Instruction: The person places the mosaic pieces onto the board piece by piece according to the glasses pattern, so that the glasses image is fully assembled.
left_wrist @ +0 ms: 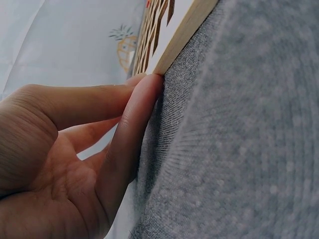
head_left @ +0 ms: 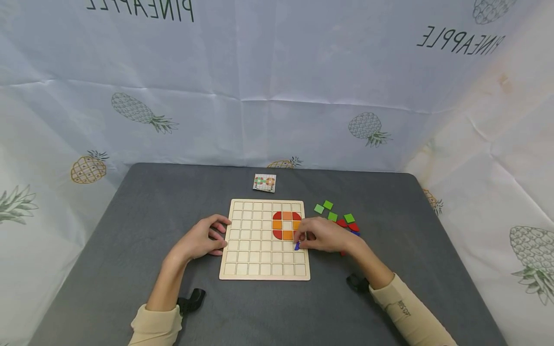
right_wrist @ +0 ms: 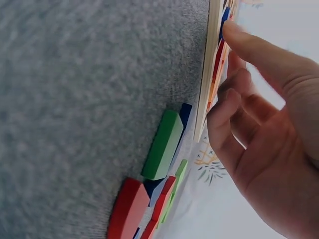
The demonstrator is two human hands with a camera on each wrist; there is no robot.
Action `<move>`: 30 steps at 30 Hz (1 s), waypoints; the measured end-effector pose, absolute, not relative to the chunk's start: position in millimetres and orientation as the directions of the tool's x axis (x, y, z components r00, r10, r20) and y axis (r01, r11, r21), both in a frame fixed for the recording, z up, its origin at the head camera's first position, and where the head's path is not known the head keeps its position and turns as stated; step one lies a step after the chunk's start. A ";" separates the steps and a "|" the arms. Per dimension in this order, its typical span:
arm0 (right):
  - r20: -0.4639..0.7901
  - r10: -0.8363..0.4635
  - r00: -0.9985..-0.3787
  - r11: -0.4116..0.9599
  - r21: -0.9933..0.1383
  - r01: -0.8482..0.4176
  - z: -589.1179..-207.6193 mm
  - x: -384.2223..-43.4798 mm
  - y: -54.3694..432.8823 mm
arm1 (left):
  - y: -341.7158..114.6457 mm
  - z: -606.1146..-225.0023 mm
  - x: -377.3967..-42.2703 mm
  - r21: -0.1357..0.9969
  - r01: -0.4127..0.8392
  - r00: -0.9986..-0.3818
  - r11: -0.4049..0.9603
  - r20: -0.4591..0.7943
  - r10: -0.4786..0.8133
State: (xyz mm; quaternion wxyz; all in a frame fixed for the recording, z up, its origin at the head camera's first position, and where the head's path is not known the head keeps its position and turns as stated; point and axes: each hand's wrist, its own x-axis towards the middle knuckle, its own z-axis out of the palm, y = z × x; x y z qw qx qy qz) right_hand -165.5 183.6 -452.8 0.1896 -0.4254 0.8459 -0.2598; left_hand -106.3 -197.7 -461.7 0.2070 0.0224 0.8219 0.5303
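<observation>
A light wooden grid board (head_left: 255,262) lies on the table. Red rounded-corner tiles (head_left: 277,234) and orange square tiles (head_left: 287,235) form a ring near its right edge, around one bare cell. Between thumb and fingers my right hand (head_left: 326,234) pinches a small blue tile (head_left: 297,246), just below that ring. In the right wrist view, the thumb is on the blue tile (right_wrist: 225,19) at the board's surface, and the other fingers are bent. My left hand (head_left: 201,239) touches the board's left edge, its thumb and fingertips against the wooden side (left_wrist: 187,37).
Green square tiles (head_left: 328,204) lie right of the board, with red tiles (head_left: 353,227) and blue ones (head_left: 356,233) by the right hand. A small patterned card (head_left: 264,182) sits beyond the board. Behind the grey table (head_left: 182,192) hangs a pineapple-print cloth (head_left: 259,125).
</observation>
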 end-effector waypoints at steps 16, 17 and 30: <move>-0.097 -0.790 -0.605 0.526 -0.613 -0.589 -457.0 -164.2 186.5 | -198.5 -462.8 -105.3 0.888 -0.179 -0.912 0.424 -0.311 0.266; -0.096 -0.791 -0.604 0.524 -0.616 -0.589 -456.9 -164.5 186.9 | -198.5 -463.0 -105.1 0.888 -0.178 -0.912 0.424 -0.311 0.267; -0.102 -0.734 -0.672 0.549 -0.671 -0.498 -447.8 -173.5 213.0 | -199.0 -465.0 -104.5 0.892 -0.175 -0.912 0.417 -0.306 0.272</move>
